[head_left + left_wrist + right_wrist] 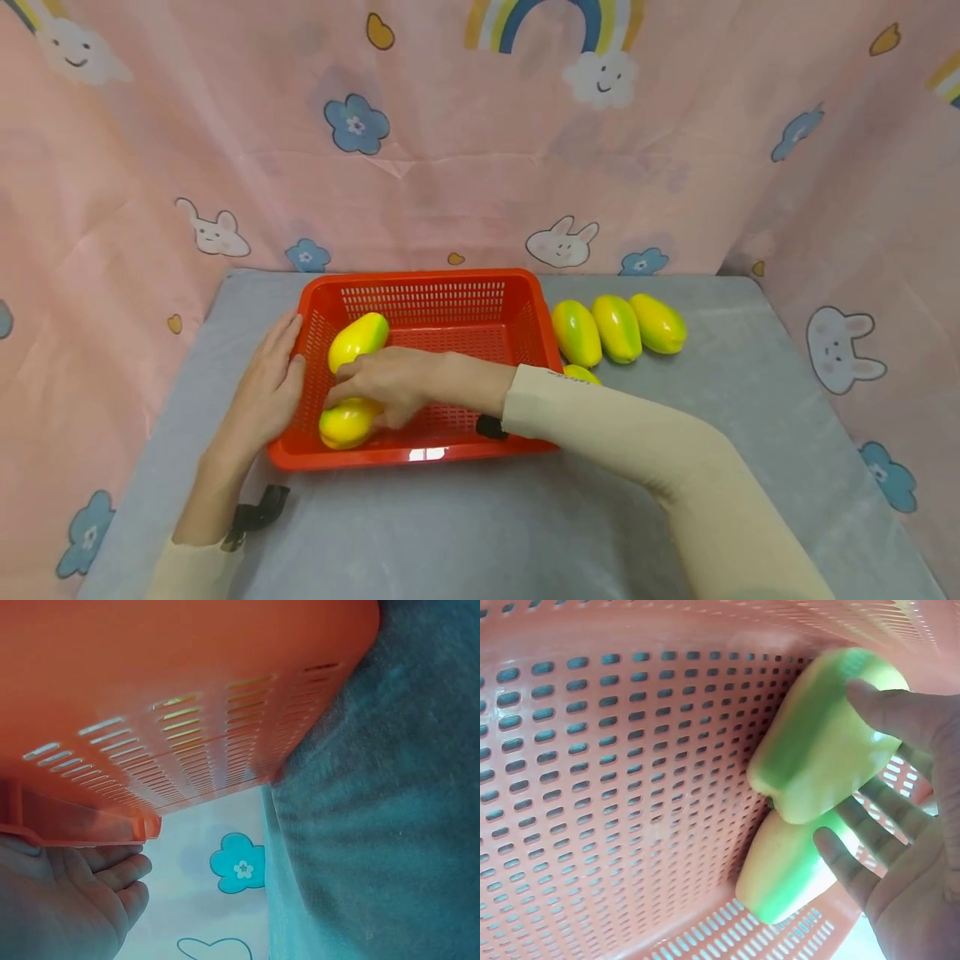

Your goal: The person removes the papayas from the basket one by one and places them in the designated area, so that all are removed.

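A red perforated plastic basket (pixel 420 457) stands on the table with two yellow-green mangoes in its left end. My right hand (pixel 393 379) reaches inside and holds the nearer mango (pixel 347 423), thumb on one side and fingers on the other. In the right wrist view, the thumb lies on this mango (pixel 832 735), and the fingers pass between it and the other mango (pixel 795 870). That farther mango (pixel 358 342) leans near the basket's left wall. My left hand (pixel 262 387) rests along the left rim, its fingers extended under the lip in the left wrist view.
Right of the basket, three mangoes lie in a row, the middle one (pixel 617 329) upright in view. Another mango (pixel 581 374) is partly hidden by the right sleeve. A grey cloth (pixel 450 533) covers the table, and a pink patterned curtain (pixel 450 192) hangs behind.
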Tool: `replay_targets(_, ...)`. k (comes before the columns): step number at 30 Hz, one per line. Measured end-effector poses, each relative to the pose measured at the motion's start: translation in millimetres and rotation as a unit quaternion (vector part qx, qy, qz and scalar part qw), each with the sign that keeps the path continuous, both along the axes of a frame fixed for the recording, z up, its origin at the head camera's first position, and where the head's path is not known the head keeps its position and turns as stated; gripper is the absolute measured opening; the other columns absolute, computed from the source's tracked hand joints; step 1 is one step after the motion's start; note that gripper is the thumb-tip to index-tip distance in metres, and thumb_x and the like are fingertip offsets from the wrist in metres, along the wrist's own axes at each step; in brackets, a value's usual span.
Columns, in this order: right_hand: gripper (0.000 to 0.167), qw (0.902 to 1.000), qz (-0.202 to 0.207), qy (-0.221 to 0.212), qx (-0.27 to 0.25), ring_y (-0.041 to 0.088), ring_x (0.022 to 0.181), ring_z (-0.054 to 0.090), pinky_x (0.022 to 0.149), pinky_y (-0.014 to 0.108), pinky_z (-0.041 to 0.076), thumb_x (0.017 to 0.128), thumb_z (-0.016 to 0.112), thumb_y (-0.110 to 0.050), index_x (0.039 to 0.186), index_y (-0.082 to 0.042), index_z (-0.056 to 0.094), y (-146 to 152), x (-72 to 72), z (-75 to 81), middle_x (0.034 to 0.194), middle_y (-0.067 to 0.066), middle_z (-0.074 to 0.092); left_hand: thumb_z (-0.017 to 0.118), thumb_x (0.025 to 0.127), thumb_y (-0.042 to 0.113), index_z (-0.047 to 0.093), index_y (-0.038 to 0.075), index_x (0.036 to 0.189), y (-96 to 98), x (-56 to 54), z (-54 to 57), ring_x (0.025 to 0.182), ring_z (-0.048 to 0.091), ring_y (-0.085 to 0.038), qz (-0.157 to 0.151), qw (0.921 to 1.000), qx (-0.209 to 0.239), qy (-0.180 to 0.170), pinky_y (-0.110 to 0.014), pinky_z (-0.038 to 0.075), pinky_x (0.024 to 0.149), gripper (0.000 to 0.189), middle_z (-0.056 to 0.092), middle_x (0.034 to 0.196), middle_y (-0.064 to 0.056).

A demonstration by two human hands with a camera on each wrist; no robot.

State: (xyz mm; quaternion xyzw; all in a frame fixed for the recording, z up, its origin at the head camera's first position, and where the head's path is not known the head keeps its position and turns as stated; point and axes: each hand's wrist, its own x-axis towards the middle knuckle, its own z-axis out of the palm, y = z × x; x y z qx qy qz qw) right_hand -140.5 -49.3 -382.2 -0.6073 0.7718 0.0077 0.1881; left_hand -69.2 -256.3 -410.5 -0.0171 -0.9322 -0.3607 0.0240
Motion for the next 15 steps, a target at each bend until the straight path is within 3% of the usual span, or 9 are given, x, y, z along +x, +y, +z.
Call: replay_targets(15,0.063,0.9999,-0.012,-0.007,0.001,0.012,0.131,0.060,0.116,0.027,0.051,0.098,0.075,-0.036,0.154,-0.025,0.049,1.2,-0.1,-1.1,0.150,-0.005,0.060,0.036,0.111,0.019,0.020,0.005,0.169,-0.2,0.0,1.1,0.160,0.023,-0.049,0.002,1.0000,0.003,-0.006,-0.079,0.025,0.122,0.062,0.016,0.178,-0.017)
